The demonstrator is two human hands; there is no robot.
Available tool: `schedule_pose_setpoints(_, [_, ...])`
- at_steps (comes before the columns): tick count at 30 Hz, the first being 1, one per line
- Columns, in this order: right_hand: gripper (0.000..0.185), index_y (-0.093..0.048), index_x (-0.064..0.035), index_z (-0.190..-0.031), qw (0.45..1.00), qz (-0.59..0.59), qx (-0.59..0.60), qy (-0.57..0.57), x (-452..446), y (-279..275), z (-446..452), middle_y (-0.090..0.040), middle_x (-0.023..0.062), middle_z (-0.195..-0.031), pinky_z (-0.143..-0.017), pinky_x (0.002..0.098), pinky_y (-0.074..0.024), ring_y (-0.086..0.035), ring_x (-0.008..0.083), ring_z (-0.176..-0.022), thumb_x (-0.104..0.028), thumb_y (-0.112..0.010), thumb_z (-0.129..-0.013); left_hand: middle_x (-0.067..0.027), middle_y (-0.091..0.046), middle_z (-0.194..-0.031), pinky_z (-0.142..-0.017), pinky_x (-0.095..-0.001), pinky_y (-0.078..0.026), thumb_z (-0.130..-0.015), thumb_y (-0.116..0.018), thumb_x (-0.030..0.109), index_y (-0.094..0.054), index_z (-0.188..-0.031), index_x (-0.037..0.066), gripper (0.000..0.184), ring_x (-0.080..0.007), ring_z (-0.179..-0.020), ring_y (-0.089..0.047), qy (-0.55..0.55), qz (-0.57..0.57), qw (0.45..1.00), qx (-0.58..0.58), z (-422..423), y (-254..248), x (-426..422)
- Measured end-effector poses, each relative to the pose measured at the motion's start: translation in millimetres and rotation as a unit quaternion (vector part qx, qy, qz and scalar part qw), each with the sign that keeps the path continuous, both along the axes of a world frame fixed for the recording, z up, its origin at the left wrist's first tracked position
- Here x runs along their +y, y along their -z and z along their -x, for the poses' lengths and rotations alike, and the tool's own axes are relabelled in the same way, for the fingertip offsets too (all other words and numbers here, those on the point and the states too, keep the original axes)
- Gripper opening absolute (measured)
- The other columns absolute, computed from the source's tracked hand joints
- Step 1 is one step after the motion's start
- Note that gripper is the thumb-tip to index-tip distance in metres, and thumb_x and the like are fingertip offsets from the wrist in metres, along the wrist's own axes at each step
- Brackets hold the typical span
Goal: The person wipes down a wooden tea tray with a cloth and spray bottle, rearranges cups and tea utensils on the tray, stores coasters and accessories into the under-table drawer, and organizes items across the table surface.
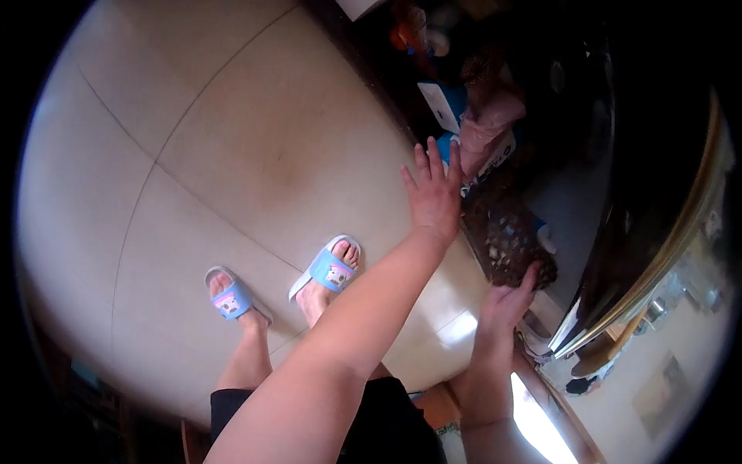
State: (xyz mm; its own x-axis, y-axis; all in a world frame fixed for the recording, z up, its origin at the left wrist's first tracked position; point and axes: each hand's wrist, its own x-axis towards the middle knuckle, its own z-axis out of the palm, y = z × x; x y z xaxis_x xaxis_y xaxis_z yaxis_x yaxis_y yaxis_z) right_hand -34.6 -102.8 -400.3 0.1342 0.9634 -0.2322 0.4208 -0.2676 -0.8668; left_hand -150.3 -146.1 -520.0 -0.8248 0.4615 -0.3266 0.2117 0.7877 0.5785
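My left hand (434, 195) is stretched out with its fingers spread, over the edge of a dark low shelf or cabinet opening. Its fingertips are close to a pink plastic bag (487, 124) and a blue-and-white package (444, 147); whether they touch is unclear. Lower right, my right hand (512, 300) is closed on the near end of a dark brown bundle with pale speckles (510, 240), the thumb pressed on top. What the bundle is cannot be made out. It lies beside the packages, partly in shadow.
A white-and-blue box (439, 107) and an orange-red item (407, 35) sit farther along the dark shelf. A glossy dark curved panel (657, 155) rises at the right. My feet in blue slippers (328, 271) stand on the tiled floor (224, 139).
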Motion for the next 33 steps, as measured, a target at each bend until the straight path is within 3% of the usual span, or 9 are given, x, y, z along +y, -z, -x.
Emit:
schedule_pose_setpoints(2, [0.065, -0.039, 0.0019, -0.134, 0.998, -0.026, -0.055, -0.012, -11, 7, -21, -0.045, 0.0148, -0.137, -0.103, 0.0332, -0.0366, -0.048, 0.0249, -0.121, -0.031, -0.067, -0.085, -0.0199, -0.021, -0.149, -0.106, -0.0561, -0.024, -0.064, -0.078, 0.025, -0.02, -0.146, 0.01, 0.102, -0.0367, -0.136, -0.024, 0.007, 0.012, 0.999, 0.032, -5, 17, 5])
schedule_pose_setpoints(5, [0.065, -0.039, 0.0038, -0.133, 0.997, -0.035, -0.068, -0.032, -17, 17, -43, -0.046, 0.0162, -0.135, -0.101, 0.0328, -0.0391, -0.05, 0.0257, -0.118, -0.028, -0.068, -0.085, -0.0189, -0.028, -0.144, -0.106, -0.0555, -0.023, -0.064, -0.077, 0.022, -0.024, -0.145, 0.011, 0.097, -0.0367, -0.132, -0.029, 0.011, -0.074, 0.997, 0.014, -5, 21, -2])
schedule_pose_setpoints(7, [0.065, -0.038, 0.0055, -0.133, 0.996, 0.001, 0.014, 0.084, -18, 16, -39, -0.047, 0.0172, -0.133, -0.102, 0.0339, -0.0397, -0.05, 0.0262, -0.118, -0.027, -0.068, -0.085, -0.0191, -0.032, -0.14, -0.106, -0.0548, -0.024, -0.065, -0.076, 0.021, -0.026, -0.144, 0.01, 0.094, -0.0365, -0.13, -0.031, 0.018, -0.102, 0.995, 0.008, -3, 18, -2])
schedule_pose_setpoints(10, [0.065, -0.037, 0.0059, -0.133, 0.993, -0.003, -0.062, 0.105, -18, 18, -44, -0.046, 0.0182, -0.134, -0.103, 0.0348, -0.0396, -0.05, 0.0265, -0.119, -0.026, -0.068, -0.085, -0.0195, -0.037, -0.136, -0.106, -0.0525, -0.026, -0.065, -0.075, 0.02, -0.027, -0.142, 0.007, 0.092, -0.0361, -0.128, -0.034, 0.02, -0.135, 0.991, 0.01, 6, 23, -3])
schedule_pose_setpoints(13, [0.075, -0.034, 0.0125, -0.13, 0.998, -0.051, -0.007, 0.048, -24, 17, -27, -0.046, 0.0237, -0.131, -0.099, 0.0334, -0.0407, -0.052, 0.025, -0.116, -0.034, -0.07, -0.082, -0.0205, -0.037, -0.135, -0.105, -0.0498, -0.027, -0.066, -0.075, 0.02, -0.027, -0.141, 0.002, 0.09, -0.0362, -0.127, -0.034, 0.035, -0.187, 0.982, -0.008, 13, 31, -2])
schedule_pose_setpoints(16, [0.058, -0.042, 0.0064, -0.129, 0.996, -0.052, 0.013, 0.068, -17, 22, -31, -0.048, 0.0187, -0.133, -0.103, 0.0368, -0.0394, -0.051, 0.0273, -0.117, -0.023, -0.068, -0.086, -0.0218, -0.035, -0.137, -0.105, -0.0485, -0.027, -0.065, -0.075, 0.024, -0.029, -0.138, -0.002, 0.09, -0.0371, -0.127, -0.034, 0.073, -0.179, 0.981, -0.013, 12, 31, -16])
schedule_pose_setpoints(21, [0.037, -0.052, 0.0055, -0.117, 0.994, -0.108, 0.005, 0.021, -20, 25, -31, -0.059, 0.0125, -0.118, -0.091, 0.0315, -0.0453, -0.057, 0.0188, -0.102, -0.011, -0.067, -0.087, -0.0241, -0.029, -0.141, -0.106, -0.0507, -0.024, -0.062, -0.078, 0.036, -0.025, -0.14, -0.004, 0.102, -0.039, -0.131, -0.028, 0.069, -0.176, 0.981, -0.035, -11, 1, -3])
schedule_pose_setpoints(26, [0.034, -0.055, 0.0039, -0.113, 0.99, -0.124, 0.047, 0.041, -16, 44, -46, -0.061, 0.0097, -0.111, -0.086, 0.03, -0.0471, -0.059, 0.0167, -0.096, -0.007, -0.068, -0.084, -0.0228, -0.024, -0.145, -0.106, -0.0504, -0.022, -0.063, -0.08, 0.045, -0.021, -0.141, -0.004, 0.11, -0.0381, -0.134, -0.023, 0.022, -0.091, 0.995, -0.019, -19, -5, 40])
schedule_pose_setpoints(33, [0.033, -0.057, 0.0015, -0.109, 0.987, -0.082, 0.129, 0.053, -18, 56, -64, -0.063, 0.0067, -0.104, -0.085, 0.0277, -0.045, -0.058, 0.0135, -0.093, -0.01, -0.072, -0.082, -0.0217, -0.038, -0.134, -0.103, -0.0485, -0.029, -0.059, -0.079, 0.032, -0.028, -0.137, 0.001, 0.098, -0.0372, -0.125, -0.035, 0.011, -0.156, 0.985, 0.068, -22, 30, 45])
